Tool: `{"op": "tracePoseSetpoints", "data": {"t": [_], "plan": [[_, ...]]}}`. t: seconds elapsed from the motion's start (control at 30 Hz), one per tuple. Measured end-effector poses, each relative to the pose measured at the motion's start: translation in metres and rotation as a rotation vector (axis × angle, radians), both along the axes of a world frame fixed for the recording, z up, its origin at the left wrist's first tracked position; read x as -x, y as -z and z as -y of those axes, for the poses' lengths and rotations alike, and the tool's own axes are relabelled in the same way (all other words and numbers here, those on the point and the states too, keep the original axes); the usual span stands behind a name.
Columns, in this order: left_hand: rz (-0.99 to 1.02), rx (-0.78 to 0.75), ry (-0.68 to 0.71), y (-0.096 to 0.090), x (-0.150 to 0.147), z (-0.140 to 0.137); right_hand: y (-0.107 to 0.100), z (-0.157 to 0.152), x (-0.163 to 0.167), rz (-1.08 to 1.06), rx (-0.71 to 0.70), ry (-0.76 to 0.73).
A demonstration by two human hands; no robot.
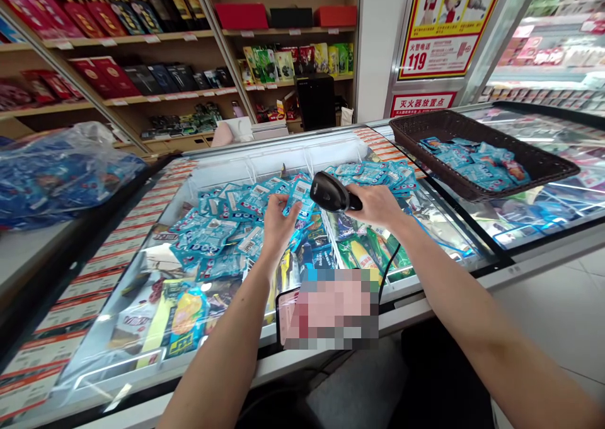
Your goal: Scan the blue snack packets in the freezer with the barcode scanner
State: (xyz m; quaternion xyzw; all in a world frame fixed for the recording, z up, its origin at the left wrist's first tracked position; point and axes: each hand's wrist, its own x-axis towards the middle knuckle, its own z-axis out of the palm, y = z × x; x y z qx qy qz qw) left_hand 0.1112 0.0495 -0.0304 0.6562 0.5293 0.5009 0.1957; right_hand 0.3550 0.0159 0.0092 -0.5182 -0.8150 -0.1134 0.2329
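My right hand is closed around the handle of a black barcode scanner, whose head points left toward my other hand. A cable hangs from the scanner down to the freezer's front edge. My left hand pinches a small blue snack packet by its edge, with a white barcode label facing up. Many similar blue packets lie spread over the freezer's glass top, left of and behind my left hand. Another pile of blue packets lies beyond the scanner.
A brown woven basket holding blue packets stands at the right. A clear plastic bag of blue packets sits at far left. A phone, partly pixelated, leans at the front edge. Stocked shelves stand behind the freezer.
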Motion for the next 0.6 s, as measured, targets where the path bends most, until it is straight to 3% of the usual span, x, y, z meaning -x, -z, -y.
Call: {"op": "tracePoseSetpoints", "data": {"t": [0.6], "plan": [[-0.122, -0.005, -0.077, -0.0068, -0.0053, 0.0096, -0.0003, 0.0016, 0.0014, 0.014, 0.022, -0.076]]}}
